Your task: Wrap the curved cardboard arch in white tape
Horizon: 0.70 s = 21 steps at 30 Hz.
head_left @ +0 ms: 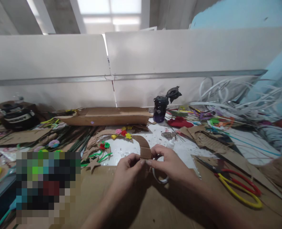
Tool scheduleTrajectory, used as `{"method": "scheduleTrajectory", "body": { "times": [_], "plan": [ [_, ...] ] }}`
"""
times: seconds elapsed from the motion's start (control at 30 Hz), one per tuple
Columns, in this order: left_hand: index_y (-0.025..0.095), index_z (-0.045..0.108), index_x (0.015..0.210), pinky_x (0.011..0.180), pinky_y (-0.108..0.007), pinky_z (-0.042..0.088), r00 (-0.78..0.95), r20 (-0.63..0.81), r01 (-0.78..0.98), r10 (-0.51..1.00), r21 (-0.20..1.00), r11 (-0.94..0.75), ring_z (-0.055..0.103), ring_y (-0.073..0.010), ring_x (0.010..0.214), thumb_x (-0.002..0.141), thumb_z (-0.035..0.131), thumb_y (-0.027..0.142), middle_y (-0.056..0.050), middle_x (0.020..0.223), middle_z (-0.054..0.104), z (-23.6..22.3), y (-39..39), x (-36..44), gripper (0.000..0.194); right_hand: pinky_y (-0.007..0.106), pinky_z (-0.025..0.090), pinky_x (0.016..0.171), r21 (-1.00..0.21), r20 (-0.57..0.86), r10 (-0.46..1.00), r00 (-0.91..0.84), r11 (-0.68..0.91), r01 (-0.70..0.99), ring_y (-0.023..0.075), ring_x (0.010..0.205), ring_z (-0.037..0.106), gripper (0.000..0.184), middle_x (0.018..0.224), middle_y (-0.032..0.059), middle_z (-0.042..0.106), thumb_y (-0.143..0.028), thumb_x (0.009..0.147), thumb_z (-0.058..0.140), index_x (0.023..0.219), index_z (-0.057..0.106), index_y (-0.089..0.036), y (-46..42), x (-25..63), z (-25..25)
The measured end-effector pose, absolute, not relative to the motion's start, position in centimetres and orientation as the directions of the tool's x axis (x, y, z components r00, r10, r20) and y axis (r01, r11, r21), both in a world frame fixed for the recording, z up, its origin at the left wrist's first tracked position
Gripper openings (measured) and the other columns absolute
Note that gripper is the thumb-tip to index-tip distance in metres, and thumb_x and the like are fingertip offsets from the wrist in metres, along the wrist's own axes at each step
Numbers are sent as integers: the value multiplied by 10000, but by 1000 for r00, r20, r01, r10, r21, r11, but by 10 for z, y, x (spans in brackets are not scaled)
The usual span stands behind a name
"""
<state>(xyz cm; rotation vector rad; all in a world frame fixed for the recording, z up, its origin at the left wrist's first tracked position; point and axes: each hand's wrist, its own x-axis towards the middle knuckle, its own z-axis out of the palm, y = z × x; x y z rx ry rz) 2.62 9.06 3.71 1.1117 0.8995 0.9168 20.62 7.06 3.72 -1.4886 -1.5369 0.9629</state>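
Note:
My left hand [129, 168] and my right hand [167, 162] meet at a curved brown cardboard strip [144, 149], and both pinch its lower end between finger and thumb. A white plastic ring [160, 178] shows just under my right hand, partly hidden by it. I cannot tell whether the ring is held. A small white glue bottle [171, 143] stands just past my right fingers. Both hands are above a brown cardboard sheet [112, 203]. Red-and-yellow-handled scissors [236, 187] lie to the right.
A long cardboard box [105, 116] and a dark purple bottle [160, 108] stand against a white partition [155, 54]. Foam flowers [123, 131], a red cloth [180, 122], white strips [238, 95] and scattered craft scraps cover the bench. A pixelated patch [48, 187] hides the lower left.

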Motion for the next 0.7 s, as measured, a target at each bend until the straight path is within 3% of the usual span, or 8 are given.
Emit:
{"method": "scheduleTrajectory", "body": {
  "times": [0.2,0.4,0.53,0.7],
  "plan": [
    [159,747,723,632,-269,430,409,-104,-117,906,979,165,556,-173,671,710,853,418,-57,707,671,28,93,21,280,323,476,732,-909,60,998,-31,68,411,234,829,634,127,816,29,661,-293,765,752,716,664,-215,70,208,34],
    [159,725,718,597,-273,405,368,-151,-163,917,961,224,529,-158,614,653,876,372,-49,678,658,33,93,23,270,395,484,878,-921,84,993,-78,107,375,276,962,678,184,966,72,753,-366,871,642,907,753,-223,68,214,43],
    [171,697,665,593,-272,405,317,-169,-179,933,956,234,523,-152,586,631,854,334,-30,630,637,38,93,26,229,441,474,975,-926,29,997,-72,53,375,307,1100,668,296,1141,88,755,-240,783,654,1059,759,-232,67,221,42],
    [164,734,772,632,-281,443,320,-185,-191,929,948,255,597,-180,667,670,846,304,-63,734,699,34,93,26,207,466,436,1005,-870,93,990,-107,133,475,318,1113,645,277,1088,75,757,-136,723,666,951,776,-251,68,222,32]
  ]
}}
